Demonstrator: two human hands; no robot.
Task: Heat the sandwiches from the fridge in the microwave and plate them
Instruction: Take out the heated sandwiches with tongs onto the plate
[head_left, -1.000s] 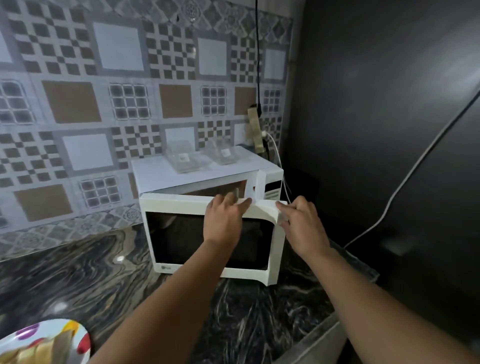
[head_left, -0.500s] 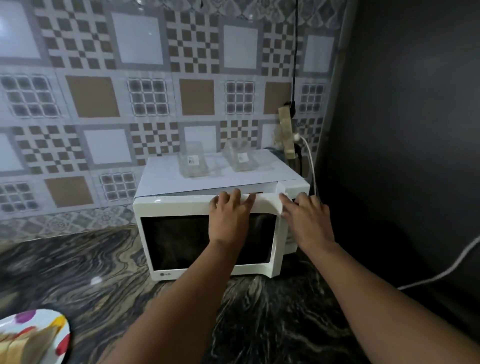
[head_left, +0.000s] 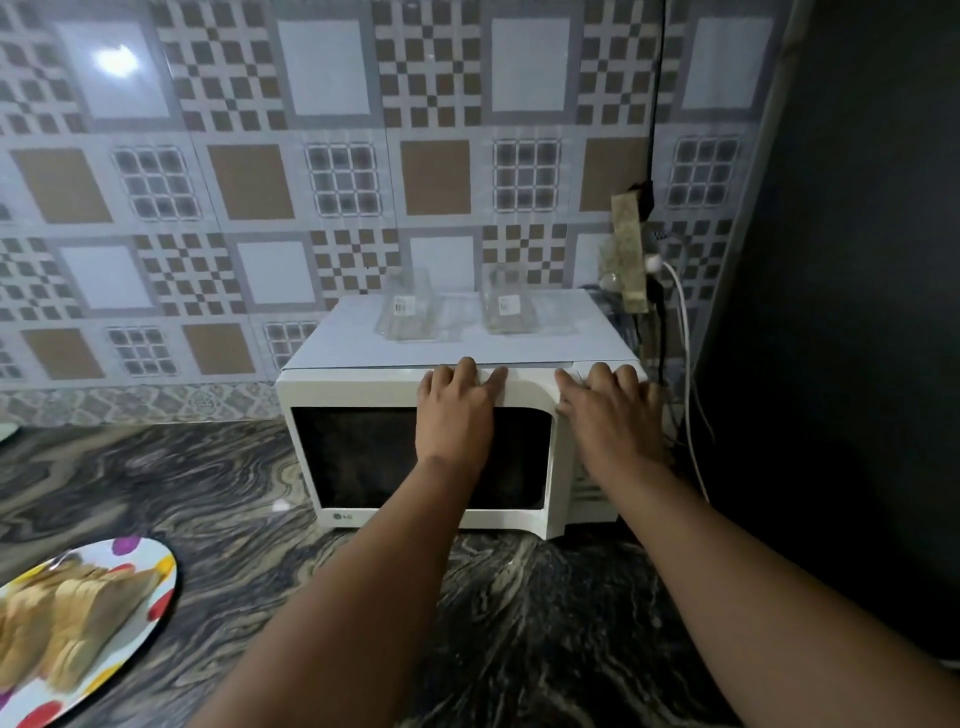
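A white microwave (head_left: 363, 519) stands on the dark marbled counter against the tiled wall, its door closed flush. My left hand (head_left: 457, 410) lies flat on the upper part of the door with the fingers spread. My right hand (head_left: 608, 410) rests flat on the control panel side at the door's right edge. Neither hand holds anything. At the lower left a white plate with coloured dots (head_left: 156, 582) carries several sandwiches (head_left: 57, 618).
Two clear empty plastic containers (head_left: 408, 312) (head_left: 506, 306) sit on top of the microwave. A power strip (head_left: 631, 260) with a white cable (head_left: 685, 338) hangs on the wall at its right. A dark fridge side (head_left: 857, 312) closes off the right.
The microwave door, ajar a second ago, has swung shut under both hands. The view has shifted right and the plate shows more.
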